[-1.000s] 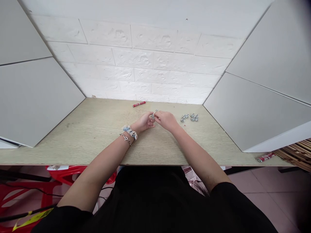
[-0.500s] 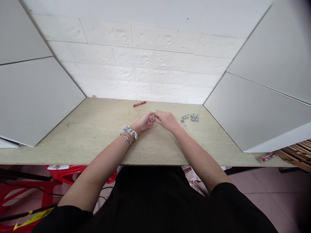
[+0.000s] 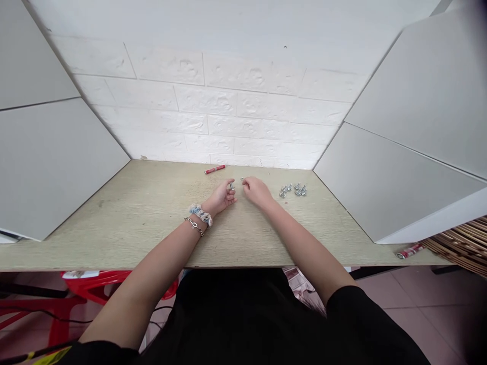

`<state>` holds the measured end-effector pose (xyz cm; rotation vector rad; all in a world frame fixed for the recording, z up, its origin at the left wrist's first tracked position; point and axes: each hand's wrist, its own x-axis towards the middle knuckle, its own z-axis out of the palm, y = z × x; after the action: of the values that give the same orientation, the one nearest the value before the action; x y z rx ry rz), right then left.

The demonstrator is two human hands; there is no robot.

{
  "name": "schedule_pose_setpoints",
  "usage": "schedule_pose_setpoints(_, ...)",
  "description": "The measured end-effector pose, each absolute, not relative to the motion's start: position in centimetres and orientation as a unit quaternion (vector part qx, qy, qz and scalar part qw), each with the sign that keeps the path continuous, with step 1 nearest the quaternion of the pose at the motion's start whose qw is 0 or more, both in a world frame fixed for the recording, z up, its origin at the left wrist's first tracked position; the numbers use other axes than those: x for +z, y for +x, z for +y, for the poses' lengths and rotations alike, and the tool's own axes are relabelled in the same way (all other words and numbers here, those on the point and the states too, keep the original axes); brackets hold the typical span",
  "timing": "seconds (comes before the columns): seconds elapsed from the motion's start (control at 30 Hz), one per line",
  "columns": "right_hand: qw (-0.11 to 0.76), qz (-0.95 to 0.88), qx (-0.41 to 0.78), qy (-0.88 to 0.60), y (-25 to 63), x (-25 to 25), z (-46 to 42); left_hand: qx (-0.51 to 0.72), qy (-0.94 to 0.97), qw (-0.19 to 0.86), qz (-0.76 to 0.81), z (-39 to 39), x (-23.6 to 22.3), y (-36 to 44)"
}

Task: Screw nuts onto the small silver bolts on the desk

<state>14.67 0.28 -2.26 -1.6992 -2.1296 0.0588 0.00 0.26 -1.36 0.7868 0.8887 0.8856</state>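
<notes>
My left hand [image 3: 220, 196] is raised just over the tabletop, its thumb and fingers closed on a small silver bolt [image 3: 232, 186] held upright. To its right, my right hand [image 3: 256, 191] is low at the table with its fingers curled together. A small metal piece, perhaps a nut [image 3: 242, 178], shows right by its fingertips. Whether those fingers grip anything is hidden. A cluster of silver bolts [image 3: 300, 190] lies farther right, with another small group [image 3: 284, 190] just left of it.
A red tube [image 3: 215, 169] lies near the white brick wall [image 3: 220, 116]. Grey panels [image 3: 68, 167] stand on both sides of the wooden table [image 3: 125, 218]. At the front right are another red tube [image 3: 410, 251] and a woven brown item [image 3: 460, 246].
My hands have come apart: the right one has drawn away from the bolt toward the small metal piece on the table. My left hand keeps the bolt. The camera view has shifted slightly.
</notes>
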Motion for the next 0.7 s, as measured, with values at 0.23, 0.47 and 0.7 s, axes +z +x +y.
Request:
schedule_pose_setpoints(0.23, 0.187, -0.691, 0.072, -0.694, 14.9, -3.2, 4.6, 0.396, 0.387, 0.738, 0.386, 0.3, -1.8, -0.2)
schedule_pose_setpoints(0.47, 0.155, -0.682, 0.051, -0.713, 13.7, -3.1, 5.1, 0.382, 0.411, 0.735, 0.381, 0.3, -1.9, -0.1)
schedule_pose_setpoints(0.7, 0.140, -0.707, 0.027, -0.693, 14.4, -3.0, 3.4, 0.384, 0.420, 0.731, 0.376, 0.0, -1.7, -0.1)
